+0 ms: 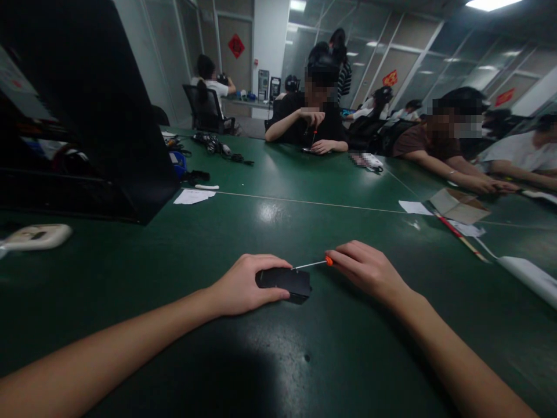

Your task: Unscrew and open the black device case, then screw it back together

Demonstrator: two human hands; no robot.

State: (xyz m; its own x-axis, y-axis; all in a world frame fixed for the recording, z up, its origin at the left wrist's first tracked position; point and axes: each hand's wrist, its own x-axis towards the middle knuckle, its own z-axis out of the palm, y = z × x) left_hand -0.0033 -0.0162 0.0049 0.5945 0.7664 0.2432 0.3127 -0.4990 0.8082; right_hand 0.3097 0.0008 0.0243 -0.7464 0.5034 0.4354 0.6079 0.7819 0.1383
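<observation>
A small black box-shaped device [285, 283] lies on the green table [209, 360] in front of me. My left hand [250, 284] grips it from the left, thumb along the near side and fingers along the far side. To its right, my right hand [369, 268] is closed around the orange handle of a screwdriver [311, 265]. The shaft points left, nearly level, and its tip meets the far top edge of the device. Whether the tip sits in a screw is too small to tell. Most of the handle is hidden by my fingers.
A large black computer case [100, 116] stands at the left, with a white object [39, 237] before it. Paper scraps [194, 196] and cables [213, 144] lie farther back. An open cardboard box [459, 206] is at right. Across the table a person [282, 125] holds a screwdriver.
</observation>
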